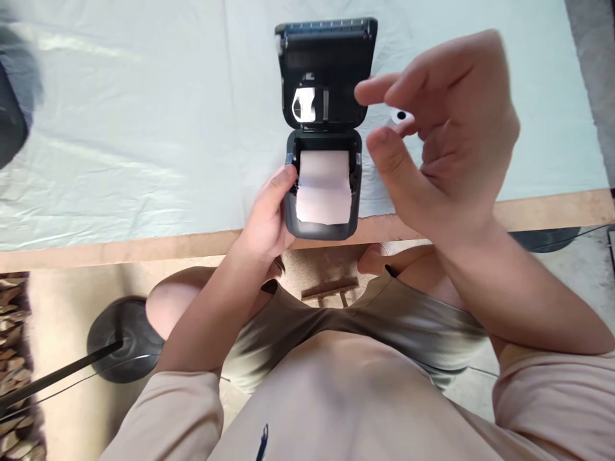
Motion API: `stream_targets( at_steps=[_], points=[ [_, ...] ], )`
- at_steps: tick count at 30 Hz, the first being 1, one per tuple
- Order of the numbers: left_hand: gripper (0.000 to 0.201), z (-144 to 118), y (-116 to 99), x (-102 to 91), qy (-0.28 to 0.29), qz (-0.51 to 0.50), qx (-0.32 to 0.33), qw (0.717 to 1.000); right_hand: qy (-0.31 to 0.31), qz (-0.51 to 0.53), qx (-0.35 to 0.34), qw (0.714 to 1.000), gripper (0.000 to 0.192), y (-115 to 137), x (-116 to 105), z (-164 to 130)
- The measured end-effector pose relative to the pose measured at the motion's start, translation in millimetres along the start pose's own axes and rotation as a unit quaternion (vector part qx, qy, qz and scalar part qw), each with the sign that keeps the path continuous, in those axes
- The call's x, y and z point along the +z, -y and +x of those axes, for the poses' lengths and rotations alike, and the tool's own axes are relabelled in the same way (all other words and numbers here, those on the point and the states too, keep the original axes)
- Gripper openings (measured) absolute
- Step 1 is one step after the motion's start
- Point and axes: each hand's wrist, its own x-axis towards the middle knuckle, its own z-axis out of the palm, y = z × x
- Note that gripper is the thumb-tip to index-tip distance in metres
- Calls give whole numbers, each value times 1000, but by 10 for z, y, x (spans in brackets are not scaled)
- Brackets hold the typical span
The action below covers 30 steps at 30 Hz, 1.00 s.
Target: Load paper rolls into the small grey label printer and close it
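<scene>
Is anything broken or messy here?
Nothing looks broken. The small black printer sits at the table's edge with its lid open and white paper roll exposed, steadied by the left hand.

Printer (323, 128): dark grey/black body and lid. Paper roll (323, 187) inside: white, faint pink cast, no print. Table cloth (144, 128): pale mint green, plain. Table edge (120, 246): light tan wood. Small disc (401, 116) on the cloth: white with a black centre. Shorts (384, 326): olive. Shirt (336, 397): beige.
</scene>
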Motion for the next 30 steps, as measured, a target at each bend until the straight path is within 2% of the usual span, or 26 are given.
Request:
stream_targets(
  at_steps=[3,5,7,12,16,20,22,24,26,29,30],
  points=[
    [28,3,20,-44,31,10,3,999,84,-127,-6,988,10,-51,-22,35],
    [29,2,27,-69,55,25,-1,998,162,-225,15,961,21,-64,-25,51],
    [28,2,34,-87,62,35,-1,997,211,-285,31,935,29,-46,-21,54],
    [29,5,65,-102,69,37,1,997,199,-333,-3,922,27,-24,-1,11],
    [25,0,78,-92,58,47,15,997,224,-314,-4,922,22,-139,23,-23],
    [17,-10,56,-80,45,32,10,998,210,-234,49,948,32,-127,1,13],
    [14,-2,44,-77,48,9,1,999,201,-140,82,966,36,-49,-40,53],
    [15,20,35,-75,42,-12,-9,999,174,2,132,976,33,7,-75,92],
    [22,50,28,-74,19,-32,-9,999,119,171,187,960,33,-26,-79,122],
    [35,84,8,-66,-32,-59,-7,998,53,359,271,891,37,-278,-28,141],
    [37,89,-2,-61,-52,-65,-10,996,59,384,308,869,40,-391,-6,136]
  ],
)
